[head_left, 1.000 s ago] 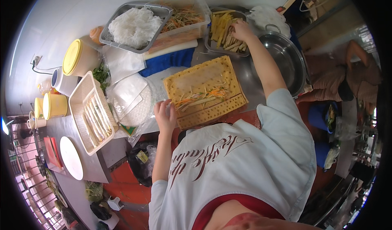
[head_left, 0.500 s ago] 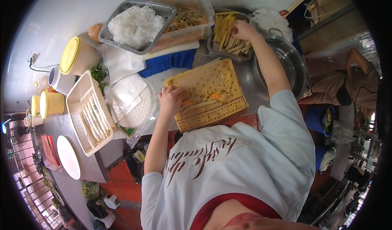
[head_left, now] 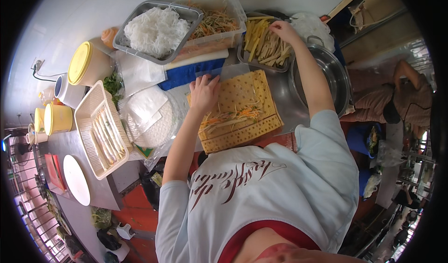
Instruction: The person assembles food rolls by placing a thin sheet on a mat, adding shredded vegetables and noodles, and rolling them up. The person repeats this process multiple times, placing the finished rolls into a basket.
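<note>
A yellow patterned cloth (head_left: pixel 233 137) lies in front of me on the metal table. On it is a thin translucent sheet (head_left: pixel 233 92) that looks like rice paper. Orange and pale vegetable shreds (head_left: pixel 242 115) with a light strip lie across its near part. My left hand (head_left: pixel 205 94) rests at the cloth's far left corner, fingers bent but apart, touching the sheet. Over a metal tray (head_left: pixel 241 57) at the far right, my right hand (head_left: pixel 283 31) has its fingertips pinched together among yellow strips (head_left: pixel 255 32) and paler strips (head_left: pixel 275 53). What they pinch is too small to tell.
Noodles (head_left: pixel 156 29) fill a grey tray beside a clear tub of shreds (head_left: pixel 217 22). To the left, a cream basket (head_left: pixel 84 132) holds several rolls (head_left: pixel 105 137), near a round rice-paper stack (head_left: pixel 161 130). A steel pot (head_left: pixel 343 83) stands right. Another person (head_left: pixel 406 95) is farther right.
My left hand has slid away from me and slightly right, from the cloth's left edge to its far left corner. My right hand has lifted slightly and drawn toward the tray's far side.
</note>
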`<state>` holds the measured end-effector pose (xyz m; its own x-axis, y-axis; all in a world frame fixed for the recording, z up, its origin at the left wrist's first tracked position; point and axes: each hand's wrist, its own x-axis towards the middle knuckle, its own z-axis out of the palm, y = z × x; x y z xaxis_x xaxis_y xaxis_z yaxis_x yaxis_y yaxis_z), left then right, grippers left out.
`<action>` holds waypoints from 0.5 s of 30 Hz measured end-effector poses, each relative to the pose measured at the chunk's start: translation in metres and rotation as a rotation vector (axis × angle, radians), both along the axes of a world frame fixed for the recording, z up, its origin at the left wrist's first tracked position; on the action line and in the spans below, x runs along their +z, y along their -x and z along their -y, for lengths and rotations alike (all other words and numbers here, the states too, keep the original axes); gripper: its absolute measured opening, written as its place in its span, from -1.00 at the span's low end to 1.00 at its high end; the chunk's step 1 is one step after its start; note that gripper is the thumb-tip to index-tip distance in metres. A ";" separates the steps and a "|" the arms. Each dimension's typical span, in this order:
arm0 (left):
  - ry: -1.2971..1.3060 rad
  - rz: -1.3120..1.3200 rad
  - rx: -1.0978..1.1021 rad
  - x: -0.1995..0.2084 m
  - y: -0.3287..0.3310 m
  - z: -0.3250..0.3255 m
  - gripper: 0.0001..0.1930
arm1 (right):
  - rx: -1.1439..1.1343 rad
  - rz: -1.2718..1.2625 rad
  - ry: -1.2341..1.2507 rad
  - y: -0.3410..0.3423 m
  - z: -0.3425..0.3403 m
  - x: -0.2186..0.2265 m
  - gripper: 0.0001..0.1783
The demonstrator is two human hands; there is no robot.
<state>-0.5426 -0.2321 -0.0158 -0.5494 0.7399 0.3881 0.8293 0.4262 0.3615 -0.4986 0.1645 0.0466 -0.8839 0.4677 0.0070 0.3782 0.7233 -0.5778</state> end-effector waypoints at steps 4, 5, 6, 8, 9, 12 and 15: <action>-0.017 0.050 0.049 -0.005 -0.001 -0.008 -0.72 | -0.007 -0.276 0.493 -0.012 0.003 0.010 -0.74; -0.029 0.061 0.067 -0.006 -0.001 -0.009 -0.73 | 0.006 -0.356 0.605 -0.013 0.007 0.013 -0.75; -0.049 0.047 0.074 -0.006 -0.001 -0.009 -0.74 | 0.009 -0.368 0.665 -0.015 0.012 0.018 -0.75; -0.089 0.020 0.092 -0.007 0.000 -0.009 -0.74 | 0.017 -0.391 0.785 -0.017 0.019 0.030 -0.74; -0.089 0.017 0.090 -0.007 0.000 -0.009 -0.75 | -0.002 -0.365 0.750 -0.018 0.021 0.033 -0.74; -0.100 0.005 0.089 -0.005 -0.002 -0.008 -0.76 | -0.064 -0.216 0.607 -0.022 0.022 0.036 -0.73; -0.113 -0.005 0.080 -0.005 -0.005 -0.004 -0.77 | -0.118 0.050 0.244 -0.022 0.016 0.028 -0.70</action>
<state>-0.5377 -0.2286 -0.0204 -0.6025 0.6455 0.4694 0.7964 0.4477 0.4066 -0.4767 0.1489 0.0750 -0.8194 0.5502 -0.1606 0.4839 0.5140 -0.7083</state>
